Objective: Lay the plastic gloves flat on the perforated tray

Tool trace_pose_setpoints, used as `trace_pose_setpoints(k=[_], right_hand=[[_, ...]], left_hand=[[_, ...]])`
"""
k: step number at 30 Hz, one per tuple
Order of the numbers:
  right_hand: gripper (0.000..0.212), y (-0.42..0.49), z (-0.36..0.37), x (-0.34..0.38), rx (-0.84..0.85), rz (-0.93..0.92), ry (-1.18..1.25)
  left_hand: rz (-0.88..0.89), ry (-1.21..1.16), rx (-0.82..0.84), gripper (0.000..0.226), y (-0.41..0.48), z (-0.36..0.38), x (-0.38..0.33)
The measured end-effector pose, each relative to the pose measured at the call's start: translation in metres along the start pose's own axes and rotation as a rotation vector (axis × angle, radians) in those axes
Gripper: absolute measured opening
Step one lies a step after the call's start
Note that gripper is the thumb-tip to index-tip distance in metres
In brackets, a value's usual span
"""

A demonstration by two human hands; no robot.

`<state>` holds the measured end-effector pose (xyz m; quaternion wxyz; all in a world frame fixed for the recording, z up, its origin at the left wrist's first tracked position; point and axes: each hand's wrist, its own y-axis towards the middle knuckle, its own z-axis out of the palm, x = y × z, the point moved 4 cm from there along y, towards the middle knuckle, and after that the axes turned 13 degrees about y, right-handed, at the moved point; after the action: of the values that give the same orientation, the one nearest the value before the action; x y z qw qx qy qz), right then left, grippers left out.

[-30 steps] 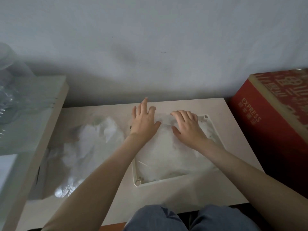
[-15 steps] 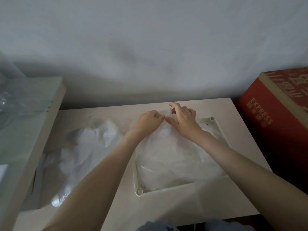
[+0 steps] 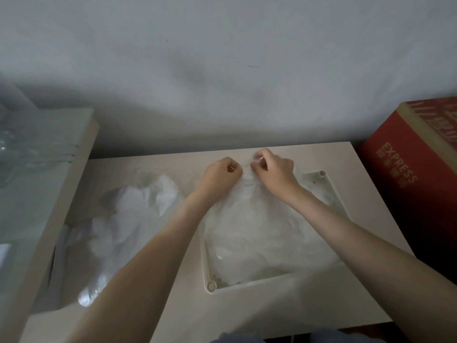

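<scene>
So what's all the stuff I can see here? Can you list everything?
plastic gloves: count unclear, see-through white, lying in the tray
perforated tray: one, cream, on the table, right of middle
crumpled plastic pile: one heap, white, on the table's left side
table: one, beige, against the wall
box: one, red with EXPRESS lettering, right of the table
shelf: one, pale, left of the table
wall: grey-white, behind
trousers: blue-grey, bottom edge
left hand: pinching the gloves at the tray's far edge
right hand: pinching there too, beside the left
</scene>
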<state>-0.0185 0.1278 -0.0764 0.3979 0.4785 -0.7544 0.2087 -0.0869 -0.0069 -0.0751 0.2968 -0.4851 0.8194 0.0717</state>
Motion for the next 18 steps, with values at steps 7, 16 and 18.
trace_pose_setpoints(k=[7, 16, 18], right_hand=[[0.036, -0.008, -0.005, 0.003, -0.015, -0.076, -0.037], [0.030, -0.016, -0.007, 0.015, -0.143, -0.301, -0.083], [0.014, -0.019, -0.005, 0.019, -0.117, -0.426, -0.204]], left_hand=[[0.112, 0.111, -0.266, 0.037, -0.024, 0.001, 0.000], [0.617, 0.627, -0.307, 0.045, -0.071, 0.030, 0.004], [0.613, 0.736, -0.200, 0.054, -0.070, 0.038, 0.011]])
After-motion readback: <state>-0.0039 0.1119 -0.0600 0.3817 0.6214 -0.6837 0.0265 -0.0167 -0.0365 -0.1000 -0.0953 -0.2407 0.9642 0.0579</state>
